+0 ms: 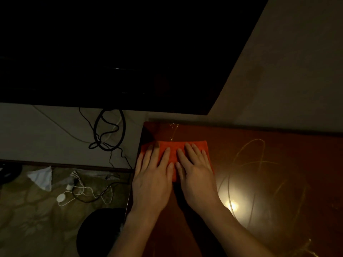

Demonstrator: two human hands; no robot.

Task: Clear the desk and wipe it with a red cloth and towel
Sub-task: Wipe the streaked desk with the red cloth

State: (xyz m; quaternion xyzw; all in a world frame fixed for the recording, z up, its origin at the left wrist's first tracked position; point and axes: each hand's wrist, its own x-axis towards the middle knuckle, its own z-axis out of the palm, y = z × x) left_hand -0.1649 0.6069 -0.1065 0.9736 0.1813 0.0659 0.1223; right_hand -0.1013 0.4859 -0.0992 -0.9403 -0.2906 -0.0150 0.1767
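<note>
A folded red cloth (173, 148) lies flat near the far left corner of the glossy brown desk (278, 182). My left hand (153, 175) presses down on its left half with straight, spread fingers. Beside it, my right hand (196, 173) presses the right half the same way, thumbs nearly touching. Both palms cover most of the cloth; only its far edge and a strip between the hands show. No towel is visible.
The desk's left edge (136, 164) runs just beside my left hand. A large dark panel (111, 52) hangs above the back wall. On the floor to the left lie tangled cables (107, 130), white chargers (74, 191), a white rag (41, 177) and a black bin (100, 232).
</note>
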